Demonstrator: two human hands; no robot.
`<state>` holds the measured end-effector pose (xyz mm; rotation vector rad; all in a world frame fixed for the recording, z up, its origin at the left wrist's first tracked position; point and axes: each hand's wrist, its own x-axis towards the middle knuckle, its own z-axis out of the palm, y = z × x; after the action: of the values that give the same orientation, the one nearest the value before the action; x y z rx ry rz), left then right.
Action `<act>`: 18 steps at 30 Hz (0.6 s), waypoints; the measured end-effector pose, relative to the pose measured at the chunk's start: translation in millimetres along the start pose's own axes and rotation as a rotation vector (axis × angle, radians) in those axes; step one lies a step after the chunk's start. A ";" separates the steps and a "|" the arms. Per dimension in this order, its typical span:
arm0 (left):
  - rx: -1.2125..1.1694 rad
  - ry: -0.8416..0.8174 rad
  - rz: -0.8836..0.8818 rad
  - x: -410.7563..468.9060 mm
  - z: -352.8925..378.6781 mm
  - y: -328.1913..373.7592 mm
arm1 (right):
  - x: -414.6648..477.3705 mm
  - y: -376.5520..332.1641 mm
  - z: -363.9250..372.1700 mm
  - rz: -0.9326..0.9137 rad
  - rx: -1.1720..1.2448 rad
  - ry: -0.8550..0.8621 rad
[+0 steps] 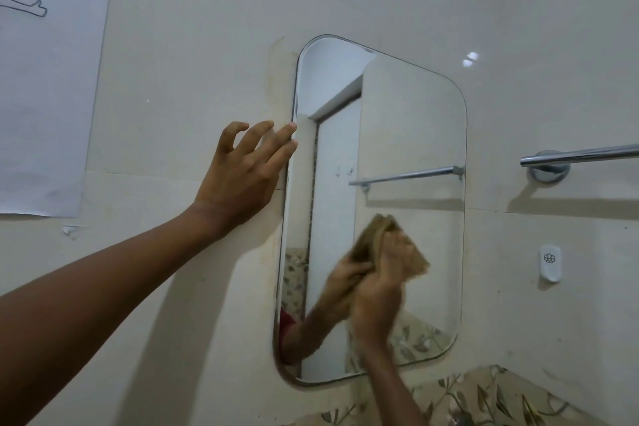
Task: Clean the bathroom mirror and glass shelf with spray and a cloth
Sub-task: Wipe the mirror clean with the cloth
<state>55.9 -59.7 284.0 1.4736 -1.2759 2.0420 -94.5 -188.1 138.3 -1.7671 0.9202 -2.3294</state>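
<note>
Head view: my right grip is clamping the tan cloth against the mirror, toward its 6 o'clock end. My left grip is lying against the wall at the mirror's 9 o'clock edge, fingers apart, holding nothing.

Cloth tan-brown. Wall tiles cream. Lower tile band beige with dark leaf pattern. Towel rail chrome. Paper sheet white, black line sketch.
</note>
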 end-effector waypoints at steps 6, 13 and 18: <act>-0.001 -0.021 -0.001 0.0 -1.6 -1.0 | -89.4 -44.2 15.1 -0.584 -0.157 -0.156; -0.002 -0.023 -0.001 -1.7 -1.8 0.3 | -135.1 22.5 -24.9 -0.611 -0.208 -0.375; -0.037 -0.084 -0.009 -2.8 -4.5 0.2 | -148.8 48.2 -53.4 -0.106 -0.125 -0.654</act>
<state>54.3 -55.5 281.1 1.5597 -1.3299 1.9592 -106.7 -145.5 -21.0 -2.4409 0.8714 -1.5623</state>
